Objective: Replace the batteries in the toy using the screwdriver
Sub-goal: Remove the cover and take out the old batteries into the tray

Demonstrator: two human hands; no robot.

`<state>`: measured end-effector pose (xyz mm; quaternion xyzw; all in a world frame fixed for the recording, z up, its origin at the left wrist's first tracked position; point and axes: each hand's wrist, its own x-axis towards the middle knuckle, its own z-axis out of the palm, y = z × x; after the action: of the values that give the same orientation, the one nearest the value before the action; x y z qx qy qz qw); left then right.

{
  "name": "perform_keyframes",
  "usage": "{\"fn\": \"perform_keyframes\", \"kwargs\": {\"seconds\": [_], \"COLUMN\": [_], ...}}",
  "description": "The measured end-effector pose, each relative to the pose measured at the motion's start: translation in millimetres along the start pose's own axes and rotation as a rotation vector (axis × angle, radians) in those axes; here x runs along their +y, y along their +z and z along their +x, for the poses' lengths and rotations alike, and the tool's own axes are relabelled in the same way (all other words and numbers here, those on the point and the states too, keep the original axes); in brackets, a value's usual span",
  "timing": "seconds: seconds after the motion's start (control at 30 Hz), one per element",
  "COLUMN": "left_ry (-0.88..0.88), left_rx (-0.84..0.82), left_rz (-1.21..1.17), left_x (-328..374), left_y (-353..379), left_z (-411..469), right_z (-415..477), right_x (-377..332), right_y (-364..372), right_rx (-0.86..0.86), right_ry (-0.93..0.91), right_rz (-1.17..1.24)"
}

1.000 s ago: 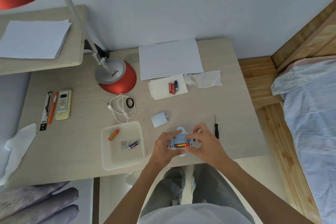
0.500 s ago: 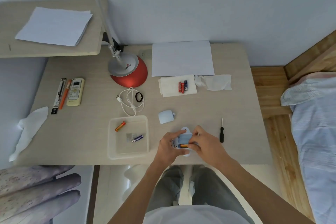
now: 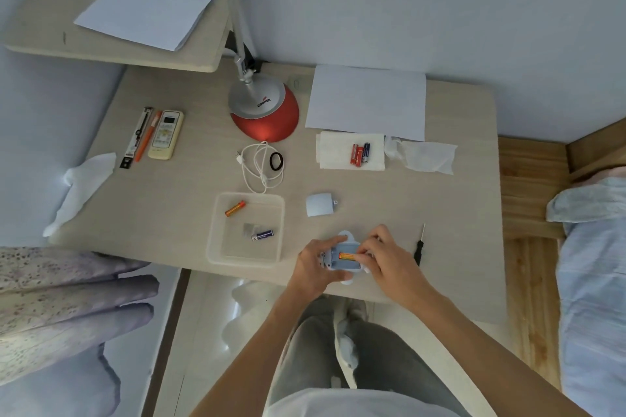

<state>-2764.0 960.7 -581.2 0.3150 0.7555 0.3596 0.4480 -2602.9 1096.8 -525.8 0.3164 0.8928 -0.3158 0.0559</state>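
Both hands on the toy, yeah? What's each one doing, and where's it sitting? (tinker_tom)

Yep, both clamped on. Left hand grips the toy's left side, index finger along the far edge and thumb on the near edge. Right hand has its thumb and fingertips pinched on the right end of the orange battery, which lies in the open compartment. Can't tell if it's fully seated. The toy's at the near edge of the desk, right in front of the person. (mo_fixit)

And around it? (tinker_tom)

Screwdriver lies flat just right of the right hand, untouched. The battery cover sits a bit beyond the toy. The clear tray to the left holds a spare orange battery and a blue-and-white battery. Farther back are three batteries on a tissue, a red lamp base, a white cable and a remote. There's a bed off to the right. Both forearms rise from the bottom of the view and angle in toward each other, wrists low over the desk. (mo_fixit)
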Motion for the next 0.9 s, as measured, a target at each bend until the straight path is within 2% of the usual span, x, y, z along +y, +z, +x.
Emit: {"fn": "perform_keyframes", "kwargs": {"seconds": [0.27,0.43,0.7,0.9], "left_ry": [-0.069,-0.092,-0.088,-0.089], "left_rx": [0.102,0.148,0.224,0.229], "left_rz": [-0.094,-0.151,-0.201,-0.189], "left_x": [-3.9,-4.2,-6.3,-7.7], "left_y": [3.5,6.0,5.9,5.3], "left_z": [-17.5,-31.8,-50.6,-57.8], "right_z": [5.4,32.1,101.5,148.7], "right_x": [29.4,35.3,-16.8,-73.7], "right_y": [-15.9,-20.9,-17.2,1.9], "right_rx": [0.099,0.043,0.001,-0.023], "right_ry": [0.041,0.130,-0.012,-0.234], "right_rz": [0.115,0.300,0.455,0.329]}}
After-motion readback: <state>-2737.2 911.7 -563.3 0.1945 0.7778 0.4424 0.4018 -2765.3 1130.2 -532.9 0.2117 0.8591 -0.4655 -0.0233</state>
